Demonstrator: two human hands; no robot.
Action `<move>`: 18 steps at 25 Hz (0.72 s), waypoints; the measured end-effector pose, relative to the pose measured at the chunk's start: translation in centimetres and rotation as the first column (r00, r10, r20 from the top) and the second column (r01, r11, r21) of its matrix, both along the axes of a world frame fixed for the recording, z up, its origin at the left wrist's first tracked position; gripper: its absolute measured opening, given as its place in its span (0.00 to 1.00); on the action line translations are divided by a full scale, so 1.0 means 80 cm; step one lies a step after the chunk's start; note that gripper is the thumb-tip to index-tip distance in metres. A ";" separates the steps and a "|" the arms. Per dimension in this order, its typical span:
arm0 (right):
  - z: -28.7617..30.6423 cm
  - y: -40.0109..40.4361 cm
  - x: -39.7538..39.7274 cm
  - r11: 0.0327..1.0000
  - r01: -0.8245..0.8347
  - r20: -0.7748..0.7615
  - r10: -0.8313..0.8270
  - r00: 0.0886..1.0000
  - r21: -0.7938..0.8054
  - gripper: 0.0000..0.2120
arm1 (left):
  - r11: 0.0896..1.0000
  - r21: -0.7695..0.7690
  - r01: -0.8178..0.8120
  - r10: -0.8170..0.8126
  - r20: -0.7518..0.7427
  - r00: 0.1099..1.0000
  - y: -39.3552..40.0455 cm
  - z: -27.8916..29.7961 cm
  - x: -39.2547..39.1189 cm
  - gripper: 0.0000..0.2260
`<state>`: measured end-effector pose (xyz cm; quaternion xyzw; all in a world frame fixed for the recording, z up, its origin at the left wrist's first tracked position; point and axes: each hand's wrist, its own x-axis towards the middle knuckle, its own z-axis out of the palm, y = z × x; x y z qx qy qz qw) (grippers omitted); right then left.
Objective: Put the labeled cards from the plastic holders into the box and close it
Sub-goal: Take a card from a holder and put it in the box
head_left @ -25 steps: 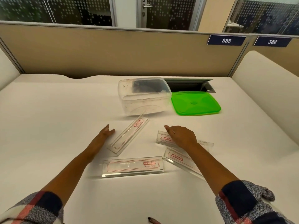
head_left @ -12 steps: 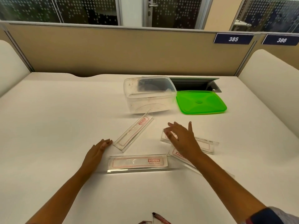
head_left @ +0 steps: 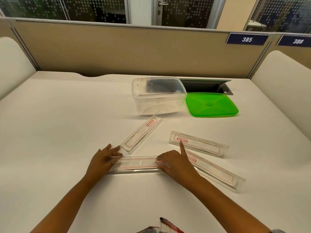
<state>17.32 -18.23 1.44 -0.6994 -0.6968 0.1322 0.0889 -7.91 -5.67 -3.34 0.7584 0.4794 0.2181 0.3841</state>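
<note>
Head view: I'm seeing the left hand gripping the near holder at its left end, fingers pressed together; the right hand is pinching its right end, index finger pointing up. Two more holders are lying right of my fingers, one ahead. Open box and green lid are sitting beyond, free white table stretching leftward to the partition.
</note>
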 end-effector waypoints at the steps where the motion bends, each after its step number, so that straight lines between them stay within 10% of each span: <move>1: 0.001 0.002 0.000 1.000 0.007 -0.017 -0.007 1.000 -0.004 0.14 | 1.000 0.002 0.004 -0.004 -0.001 1.000 0.000 0.000 0.000 0.09; 10: 0.020 0.010 0.003 0.998 0.055 -0.305 -0.051 0.951 0.006 0.09 | 0.998 -0.029 -0.062 0.062 0.005 0.998 -0.004 0.006 0.002 0.14; 18: 0.056 0.028 0.013 0.994 0.071 -0.620 -0.109 0.777 -0.086 0.10 | 0.939 -0.255 -0.232 0.330 0.464 0.822 -0.020 0.047 0.017 0.10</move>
